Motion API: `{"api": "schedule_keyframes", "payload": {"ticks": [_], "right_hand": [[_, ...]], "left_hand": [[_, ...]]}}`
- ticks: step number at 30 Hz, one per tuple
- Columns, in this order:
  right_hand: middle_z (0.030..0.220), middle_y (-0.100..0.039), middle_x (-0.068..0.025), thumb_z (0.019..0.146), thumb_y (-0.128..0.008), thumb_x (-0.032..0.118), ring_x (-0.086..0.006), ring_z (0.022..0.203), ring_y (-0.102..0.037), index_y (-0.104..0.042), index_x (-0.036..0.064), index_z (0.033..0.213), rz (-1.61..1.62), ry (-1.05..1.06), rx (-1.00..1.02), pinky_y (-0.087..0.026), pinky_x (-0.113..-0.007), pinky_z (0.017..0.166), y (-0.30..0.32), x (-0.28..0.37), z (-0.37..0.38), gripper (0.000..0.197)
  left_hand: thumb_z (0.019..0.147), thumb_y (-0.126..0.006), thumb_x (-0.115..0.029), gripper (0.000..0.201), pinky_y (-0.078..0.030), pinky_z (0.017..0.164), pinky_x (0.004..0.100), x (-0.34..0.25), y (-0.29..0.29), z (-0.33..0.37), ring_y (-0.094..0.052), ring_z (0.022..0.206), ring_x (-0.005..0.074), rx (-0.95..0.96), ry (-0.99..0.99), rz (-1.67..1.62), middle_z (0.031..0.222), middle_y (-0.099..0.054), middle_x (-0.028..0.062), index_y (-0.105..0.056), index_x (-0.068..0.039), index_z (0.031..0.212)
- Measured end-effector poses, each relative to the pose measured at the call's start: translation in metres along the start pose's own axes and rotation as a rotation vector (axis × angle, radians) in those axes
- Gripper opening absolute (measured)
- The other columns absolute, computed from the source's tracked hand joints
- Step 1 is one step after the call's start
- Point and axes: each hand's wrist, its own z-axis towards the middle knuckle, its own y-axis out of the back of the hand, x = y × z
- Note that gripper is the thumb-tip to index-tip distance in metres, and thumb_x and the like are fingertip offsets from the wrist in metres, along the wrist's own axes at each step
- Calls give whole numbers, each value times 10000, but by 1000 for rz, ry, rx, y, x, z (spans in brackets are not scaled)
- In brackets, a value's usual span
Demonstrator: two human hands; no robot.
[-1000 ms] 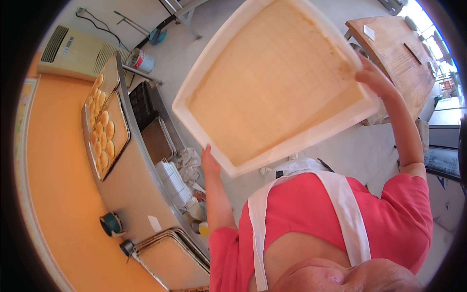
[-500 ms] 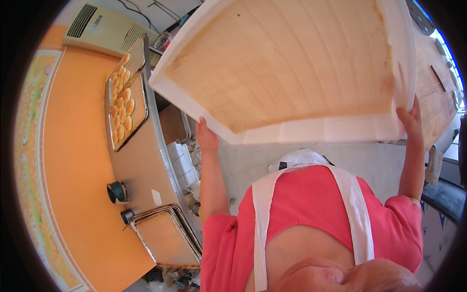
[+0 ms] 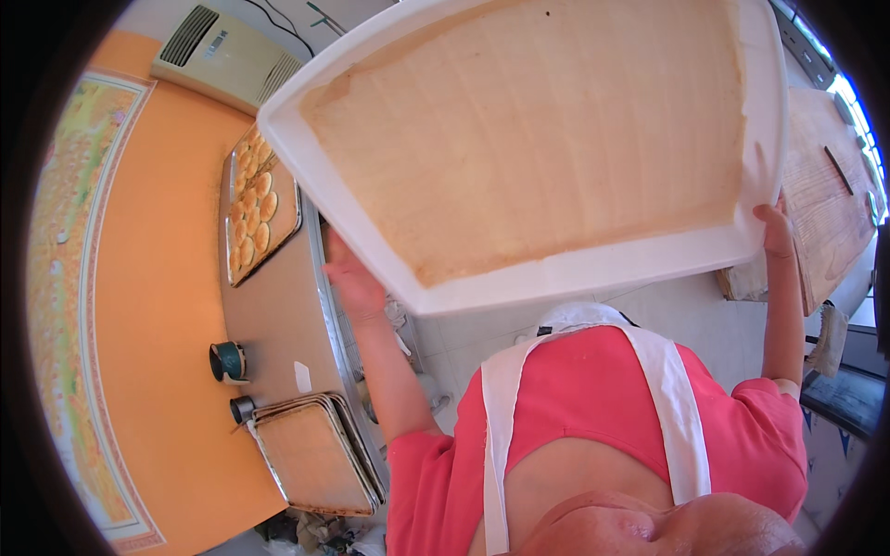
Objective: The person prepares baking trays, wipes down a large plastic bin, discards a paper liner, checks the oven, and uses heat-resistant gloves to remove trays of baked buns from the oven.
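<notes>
both grips [image 3: 352, 278] apparently under tray [image 3: 556, 269]

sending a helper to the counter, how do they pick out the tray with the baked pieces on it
Find the long steel counter against the orange wall. The tray of round golden pieces lies at its far end, near the wall-mounted air unit. The stack of trays at the near end, by the dark cups, is bare.

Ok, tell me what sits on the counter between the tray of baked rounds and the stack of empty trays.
In the head view, a dark cup, a small white scrap and a smaller dark pot lie between the tray of baked rounds and the stack of empty trays.
</notes>
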Motion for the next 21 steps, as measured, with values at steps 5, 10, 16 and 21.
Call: {"api": "schedule_keyframes", "payload": {"ticks": [5, 10, 16, 21], "right_hand": [[1074, -470, -100, 455, -432, 41, -176, 962, -480, -239, 29, 1241, 118, -75, -15, -380, -277, 838, -5, -41, -2, 809], [1086, -464, -119, 485, -446, 79, -189, 969, -484, -248, 31, 1237, 178, -51, 23, -388, -294, 837, 9, -53, -11, 780], [1007, -500, -47, 667, -470, 60, -129, 923, -471, -359, 47, 1172, 24, -18, -115, -356, -252, 818, 18, -72, 14, 517], [1085, -458, -54, 791, -468, 253, -128, 974, -445, -256, 52, 1224, 142, -44, -171, -339, -242, 832, 33, -71, 52, 523]], "left_hand": [[579, -597, -554, 881, -334, 882, 404, -20, -34, -27, -365, 1081, 293, -162, 206, 187, 1182, -367, 134, -256, -43, 1209], [555, -644, -298, 790, -360, 855, 374, -29, -45, -17, -408, 1024, 285, -126, 297, 236, 1104, -408, 146, -270, -15, 1192], [573, -562, -323, 753, -348, 866, 409, -15, -22, -37, -410, 1013, 325, -99, 266, 156, 1115, -407, 173, -271, 2, 1188], [570, -566, -242, 747, -336, 866, 403, -18, -73, -40, -389, 1030, 300, 29, 24, 360, 1134, -367, 166, -241, -2, 1199]]}}
